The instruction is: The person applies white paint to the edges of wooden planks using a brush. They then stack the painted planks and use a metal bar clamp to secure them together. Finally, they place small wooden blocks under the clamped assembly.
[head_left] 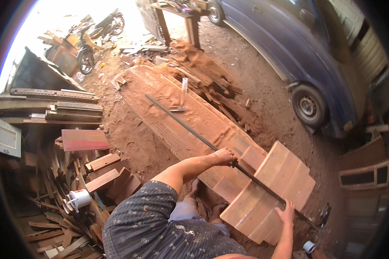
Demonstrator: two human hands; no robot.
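A long dark metal bar [190, 129] runs diagonally over the work surface, from the sawdust-covered planks down to the lower right. My left hand [224, 156] is closed round it near its middle. Close to its lower right end, my right hand [286, 211] lies against the bar with fingers apart. Beneath the bar is a stepped panel of joined wooden boards [246, 207], resting on the near end of a long thick plank [160, 125]. An L-shaped square [184, 93] lies on the plank's sawdust, beyond my left hand.
A blue van [285, 52] stands at the right, behind a heap of sawdust and scrap [212, 77]. Stacked boards [73, 105], offcuts [101, 172] and a white bucket [79, 198] crowd the left. A motorbike [90, 47] is parked far left. A white cup-like container [309, 247] sits lower right.
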